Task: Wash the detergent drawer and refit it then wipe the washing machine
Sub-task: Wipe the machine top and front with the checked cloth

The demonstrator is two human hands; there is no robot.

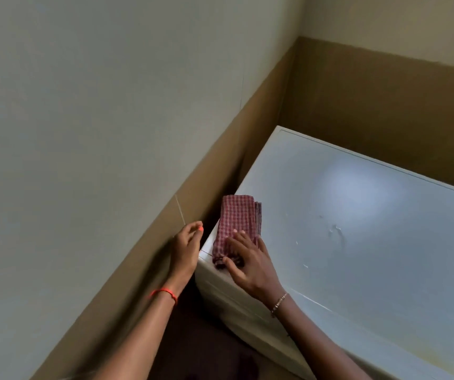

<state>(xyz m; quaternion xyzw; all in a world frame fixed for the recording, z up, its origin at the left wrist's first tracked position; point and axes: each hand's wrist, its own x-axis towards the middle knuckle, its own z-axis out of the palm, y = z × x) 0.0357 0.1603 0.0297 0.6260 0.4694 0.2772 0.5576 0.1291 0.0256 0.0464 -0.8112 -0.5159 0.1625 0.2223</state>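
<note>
1. The walls [83, 105] meet in a corner at the far right, pale above and brown below.
2. The white washing machine [357, 242] stands in that corner. Its flat top fills the right side, and a gap separates it from the left wall.
3. A folded red checked cloth [236, 215] lies on the near-left corner of the machine's top.
4. The right hand [250, 266] lies flat on the near end of the cloth, fingers stretched out and pressing, not gripping.
5. The left hand [186, 248] hangs just left of the machine's corner, fingers loosely bent and holding nothing.
6. A red thread bracelet [165, 293] circles the left wrist, and a beaded bracelet [279, 304] the right.
</note>
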